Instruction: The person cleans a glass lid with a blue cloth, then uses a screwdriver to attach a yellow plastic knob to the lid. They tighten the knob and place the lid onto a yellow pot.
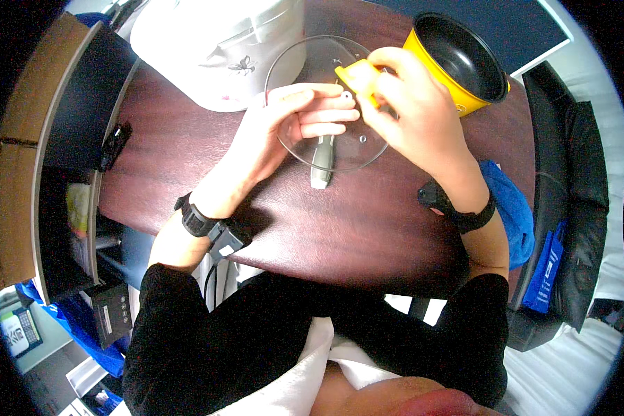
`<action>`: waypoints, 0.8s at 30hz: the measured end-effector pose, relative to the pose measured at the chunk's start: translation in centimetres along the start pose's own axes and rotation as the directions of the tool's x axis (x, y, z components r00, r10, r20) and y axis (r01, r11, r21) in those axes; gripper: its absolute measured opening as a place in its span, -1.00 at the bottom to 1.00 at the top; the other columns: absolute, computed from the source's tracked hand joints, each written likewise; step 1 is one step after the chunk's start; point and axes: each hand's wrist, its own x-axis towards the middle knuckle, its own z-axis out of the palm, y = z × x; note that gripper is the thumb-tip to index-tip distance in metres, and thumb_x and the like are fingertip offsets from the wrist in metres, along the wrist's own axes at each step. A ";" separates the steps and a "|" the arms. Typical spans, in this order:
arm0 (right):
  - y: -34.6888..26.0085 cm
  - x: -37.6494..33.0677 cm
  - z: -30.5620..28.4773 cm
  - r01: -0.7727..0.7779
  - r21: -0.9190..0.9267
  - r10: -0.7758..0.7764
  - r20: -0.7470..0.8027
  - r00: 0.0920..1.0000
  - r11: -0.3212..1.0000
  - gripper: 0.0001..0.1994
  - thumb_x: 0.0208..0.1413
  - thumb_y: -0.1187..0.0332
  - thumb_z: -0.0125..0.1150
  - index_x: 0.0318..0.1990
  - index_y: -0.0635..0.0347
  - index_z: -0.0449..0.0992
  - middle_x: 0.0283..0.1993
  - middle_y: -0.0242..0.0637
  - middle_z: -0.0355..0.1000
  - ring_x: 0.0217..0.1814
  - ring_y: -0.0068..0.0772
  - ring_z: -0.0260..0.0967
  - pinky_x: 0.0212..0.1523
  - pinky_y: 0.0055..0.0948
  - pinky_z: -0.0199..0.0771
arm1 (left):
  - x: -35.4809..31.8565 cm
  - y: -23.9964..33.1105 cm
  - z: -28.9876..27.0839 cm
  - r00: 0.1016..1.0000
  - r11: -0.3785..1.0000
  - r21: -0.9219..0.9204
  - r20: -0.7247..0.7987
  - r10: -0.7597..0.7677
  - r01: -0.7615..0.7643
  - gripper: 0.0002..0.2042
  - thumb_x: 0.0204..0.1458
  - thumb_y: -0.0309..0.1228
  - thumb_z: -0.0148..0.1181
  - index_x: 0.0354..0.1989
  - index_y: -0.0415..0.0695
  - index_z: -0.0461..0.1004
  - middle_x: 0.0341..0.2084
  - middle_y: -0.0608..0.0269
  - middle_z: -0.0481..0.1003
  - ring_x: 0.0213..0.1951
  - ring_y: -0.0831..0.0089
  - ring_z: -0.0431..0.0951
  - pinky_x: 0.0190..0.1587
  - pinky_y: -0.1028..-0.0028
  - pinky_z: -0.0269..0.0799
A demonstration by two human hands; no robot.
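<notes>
A round clear glass lid (295, 151) with a thin rim is at the middle of the table. My left hand (284, 125) reaches over it with fingers stretched out, their tips beside a small white ring (347, 96) near the lid's centre. Whether the fingertips touch that ring I cannot tell. My right hand (419, 114) is closed round a yellow lid knob (359, 75), held above the lid's right part; my fingers cover some of it. Partly under the lid lies a screwdriver with a grey-green handle (322, 165), pointing away from me.
A yellow pot (423, 52) with a black inside stands far right. At the far left is a large white container (208, 62) with a butterfly print. Blue cloth (509, 215) hangs at the table's right edge. Shelves (76, 118) stand along the left.
</notes>
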 end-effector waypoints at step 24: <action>-0.4 -0.1 1.9 -0.093 0.342 0.068 0.085 0.994 0.935 -0.68 -0.01 0.53 0.20 -0.05 0.18 0.39 -0.08 -0.10 0.37 -0.05 0.01 0.38 -0.05 -0.24 0.44 | -0.3 -0.3 -0.7 0.981 0.918 0.389 -0.131 0.143 -0.082 -0.68 0.12 -0.47 0.10 0.03 -0.37 0.41 -0.16 0.07 0.55 -0.16 0.34 0.59 0.06 0.40 0.44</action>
